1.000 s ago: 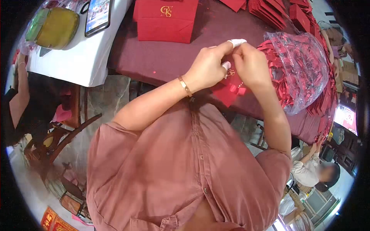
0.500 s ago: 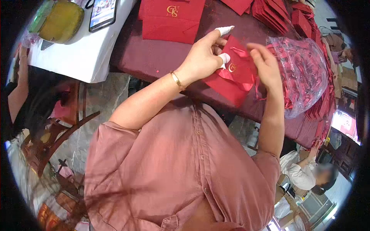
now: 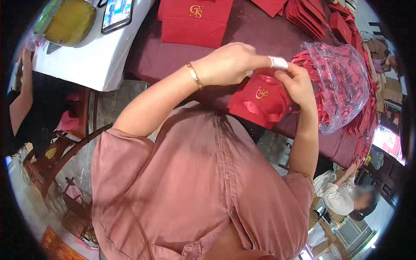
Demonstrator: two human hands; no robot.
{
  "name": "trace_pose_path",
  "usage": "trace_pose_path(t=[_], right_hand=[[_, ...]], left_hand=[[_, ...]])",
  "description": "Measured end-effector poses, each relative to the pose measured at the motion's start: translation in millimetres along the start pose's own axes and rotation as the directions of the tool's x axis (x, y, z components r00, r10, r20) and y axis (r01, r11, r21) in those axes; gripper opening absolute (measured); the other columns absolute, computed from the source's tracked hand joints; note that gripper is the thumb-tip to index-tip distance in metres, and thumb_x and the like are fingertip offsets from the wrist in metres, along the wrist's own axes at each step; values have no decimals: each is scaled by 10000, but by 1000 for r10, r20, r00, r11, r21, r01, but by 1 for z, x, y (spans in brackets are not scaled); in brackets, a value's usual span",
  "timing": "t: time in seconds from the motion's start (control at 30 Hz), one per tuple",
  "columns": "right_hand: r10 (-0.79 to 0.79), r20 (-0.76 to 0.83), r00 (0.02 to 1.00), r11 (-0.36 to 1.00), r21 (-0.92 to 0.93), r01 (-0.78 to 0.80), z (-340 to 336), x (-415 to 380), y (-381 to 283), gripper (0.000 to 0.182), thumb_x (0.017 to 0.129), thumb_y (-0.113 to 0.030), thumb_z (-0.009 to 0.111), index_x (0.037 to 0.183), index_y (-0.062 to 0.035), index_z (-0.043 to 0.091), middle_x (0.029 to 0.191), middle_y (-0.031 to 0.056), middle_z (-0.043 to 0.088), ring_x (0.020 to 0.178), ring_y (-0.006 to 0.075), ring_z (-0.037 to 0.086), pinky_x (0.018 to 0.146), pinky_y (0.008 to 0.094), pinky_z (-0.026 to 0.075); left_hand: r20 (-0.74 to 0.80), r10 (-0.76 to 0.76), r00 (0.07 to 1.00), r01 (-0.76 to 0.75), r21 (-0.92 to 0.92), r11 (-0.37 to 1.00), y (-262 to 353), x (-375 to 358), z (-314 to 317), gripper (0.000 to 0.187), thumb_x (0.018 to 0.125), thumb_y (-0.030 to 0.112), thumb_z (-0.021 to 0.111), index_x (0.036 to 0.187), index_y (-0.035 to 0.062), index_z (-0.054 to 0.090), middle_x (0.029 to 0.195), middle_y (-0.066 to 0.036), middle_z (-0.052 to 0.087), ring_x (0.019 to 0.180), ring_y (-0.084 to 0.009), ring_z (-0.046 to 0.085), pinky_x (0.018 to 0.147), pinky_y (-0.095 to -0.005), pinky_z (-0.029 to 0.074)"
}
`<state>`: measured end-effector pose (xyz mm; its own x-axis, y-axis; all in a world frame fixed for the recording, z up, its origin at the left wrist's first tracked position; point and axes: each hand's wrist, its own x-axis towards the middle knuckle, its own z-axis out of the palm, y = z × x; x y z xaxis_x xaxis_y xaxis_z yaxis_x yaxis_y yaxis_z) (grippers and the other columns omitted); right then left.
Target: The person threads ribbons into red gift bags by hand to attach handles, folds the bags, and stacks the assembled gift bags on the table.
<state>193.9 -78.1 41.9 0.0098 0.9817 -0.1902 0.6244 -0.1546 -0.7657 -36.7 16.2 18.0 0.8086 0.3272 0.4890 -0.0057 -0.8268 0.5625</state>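
Note:
A small red paper gift bag (image 3: 253, 102) with a gold logo and a glossy red ribbon handle is between my hands, over the table edge. My left hand (image 3: 232, 65), with a gold bracelet at the wrist, holds the bag's upper left side. White tape wraps its index finger, which reaches across to my right fingers; its thumb is mostly hidden. My right hand (image 3: 299, 84) pinches the bag's upper right edge, close to the ribbon. Directly right of that hand lies a clear plastic bag of red ribbons (image 3: 336, 86).
A larger red bag (image 3: 195, 21) lies ahead on the maroon tablecloth (image 3: 149, 58). Stacked red bags (image 3: 305, 19) are at the far right. On the white table (image 3: 93, 60) are a phone (image 3: 117, 15) and a jar (image 3: 69, 21). Other people (image 3: 340, 197) are at both sides.
My left index finger has swung right to meet my right hand, which has closed on the bag's edge. The bag has turned, and its ribbon hangs lower.

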Motion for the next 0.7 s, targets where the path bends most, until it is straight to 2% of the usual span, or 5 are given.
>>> trace_pose_path(t=[0.17, 0.33, 0.53, 0.57, 0.7], right_hand=[[-55, -83, 995, 995, -84, 48, -9, -6, 1, 130, 824, -88, 655, 903, 15, 663, 705, 41, 617, 679, 90, 554, 630, 258, 442], [-17, -244, 970, 974, 214, 71, -8, -6, 19, 147, 874, -103, 663, 948, 24, 657, 820, -32, 630, 748, 51, 548, 689, 214, 450], [-14, -304, 953, 973, 216, 83, 5, -3, 26, 145, 868, -105, 668, 940, 21, 662, 794, -38, 622, 727, 42, 534, 671, 206, 440], [-10, -292, 956, 983, 171, 62, 8, -3, 26, 143, 864, -107, 669, 932, 18, 664, 774, -39, 619, 709, 41, 527, 651, 211, 435], [-49, -305, 951, 998, 33, 62, 17, -4, 16, 142, 846, -113, 674, 918, 9, 668, 705, -2, 612, 649, 51, 514, 590, 232, 420]], left_hand=[[270, -36, 962, 45, -27, 999, 4, 3, -20, 404, 770, 44, 618, 1168, 101, 588, 828, -127, 650, 798, -336, 600, 719, -433, 479], [-206, -178, 962, 150, -146, 978, 19, -4, -21, 474, 774, 62, 663, 1231, 90, 541, 816, -73, 603, 846, -301, 571, 782, -412, 476], [291, -300, 908, 415, -542, 731, 36, -19, -21, 731, 840, -8, 520, 1501, 138, 246, 862, -112, 637, 709, -301, 620, 688, -394, 502], [311, -282, 908, 417, -591, 691, 33, -23, -17, 733, 860, -36, 483, 1523, 158, 239, 873, -48, 571, 722, -137, 552, 665, -266, 488], [446, -245, 861, 477, -538, 695, 25, -23, -21, 725, 862, -12, 483, 1522, 130, 219, 897, -90, 603, 785, -210, 574, 781, -325, 482]])
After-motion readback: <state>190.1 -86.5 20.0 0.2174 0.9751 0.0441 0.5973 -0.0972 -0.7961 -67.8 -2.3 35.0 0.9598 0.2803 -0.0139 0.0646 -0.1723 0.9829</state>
